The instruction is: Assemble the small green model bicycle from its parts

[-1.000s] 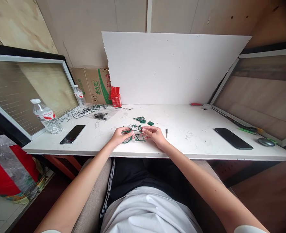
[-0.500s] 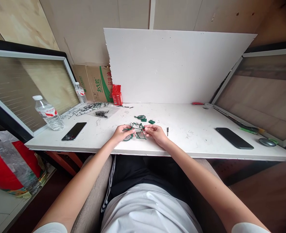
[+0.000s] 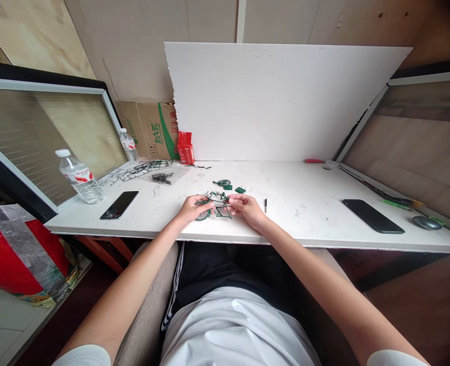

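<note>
A green model bicycle, partly built, is held just above the front of the white table between both hands. My left hand is closed on its wheel end, where one spoked wheel shows below the fingers. At the frame's other end, my right hand pinches the bicycle near the seat; the fingertips hide what exactly they grip. Beyond the hands lie a loose green wheel assembly and two small dark green pieces, one of them a flat block. A short black stick-like tool lies right of my right hand.
On the left are a water bottle, a phone, parts frames and a plastic bag of dark pieces. A red box and carton stand behind. Another phone and a mouse lie right.
The view has shifted slightly, so everything sits a little further right. Both hands keep their hold on the model bicycle, with hardly any movement.
</note>
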`<state>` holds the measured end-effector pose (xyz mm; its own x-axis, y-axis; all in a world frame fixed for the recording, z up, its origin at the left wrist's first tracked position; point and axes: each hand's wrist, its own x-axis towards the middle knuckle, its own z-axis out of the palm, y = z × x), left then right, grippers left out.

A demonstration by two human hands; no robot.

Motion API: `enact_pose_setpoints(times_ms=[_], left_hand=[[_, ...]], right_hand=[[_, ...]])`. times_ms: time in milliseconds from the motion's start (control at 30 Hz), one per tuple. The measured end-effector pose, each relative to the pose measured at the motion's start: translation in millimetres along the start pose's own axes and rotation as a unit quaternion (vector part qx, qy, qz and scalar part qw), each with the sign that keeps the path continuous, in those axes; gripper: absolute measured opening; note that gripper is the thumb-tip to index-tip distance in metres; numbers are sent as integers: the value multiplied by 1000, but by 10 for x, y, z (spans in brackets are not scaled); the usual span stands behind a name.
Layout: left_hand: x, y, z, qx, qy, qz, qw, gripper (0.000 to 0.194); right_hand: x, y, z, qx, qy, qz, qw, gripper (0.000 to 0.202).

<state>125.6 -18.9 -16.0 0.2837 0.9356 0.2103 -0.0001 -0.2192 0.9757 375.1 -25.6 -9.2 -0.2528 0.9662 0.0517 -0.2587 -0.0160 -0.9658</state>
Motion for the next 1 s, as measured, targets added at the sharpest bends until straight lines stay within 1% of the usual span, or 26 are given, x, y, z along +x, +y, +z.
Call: enact_pose_setpoints(times_ms=[400,567,733,900,1000], left_hand=[[-7,14,13,-11,3,-6,1000,42],[-9,15,12,-13,8,-12,1000,42],[-4,7,9,-10,15,-11,1000,43],[-11,16,17,-8,16,-16,1000,43],[-24,34,23,-6,18,-17,1000,42]], right_hand=[[12,37,-8,3,2,-20,1000,55],[4,34,-12,-6,-13,-29,999,53],[-29,19,19,-57,-8,-47,997,50],[-50,41,50,-128,-15,-97,987,52],[-51,56,55,-164,-3,-119,979,49]])
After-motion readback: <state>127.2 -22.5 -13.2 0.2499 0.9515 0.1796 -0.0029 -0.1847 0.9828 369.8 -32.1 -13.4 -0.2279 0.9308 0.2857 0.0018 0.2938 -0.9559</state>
